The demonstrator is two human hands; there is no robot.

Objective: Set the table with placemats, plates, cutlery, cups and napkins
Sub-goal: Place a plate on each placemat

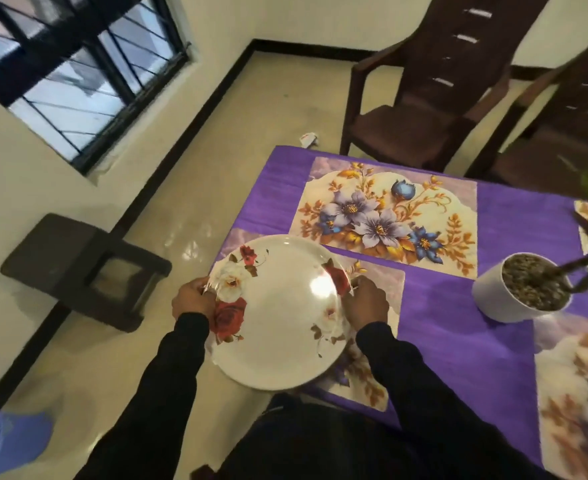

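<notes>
Round white plate with red rose print (278, 317): smooth, glossy, bright glare spot, looks like melamine or glazed ceramic; purple tablecloth (514, 223): matt woven cloth with fine ribbing. Rectangular floral placemat in cream, blue and gold (386, 213): flat, smooth, slight sheen, plastic-like; small white round plant pot (489, 299): smooth, matt-ish, filled with rough gravelly soil. Cream floor tiles (251, 140): polished, reflective; dark brown slatted chair (434, 95): moulded plastic look, dull finish.

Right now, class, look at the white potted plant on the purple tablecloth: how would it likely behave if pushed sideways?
The white pot looks filled with soil or gravel, so probably heavy for its size. Its stem leans right, so it may tip that way. The purple tablecloth beneath might bunch rather than let it slide.
</notes>
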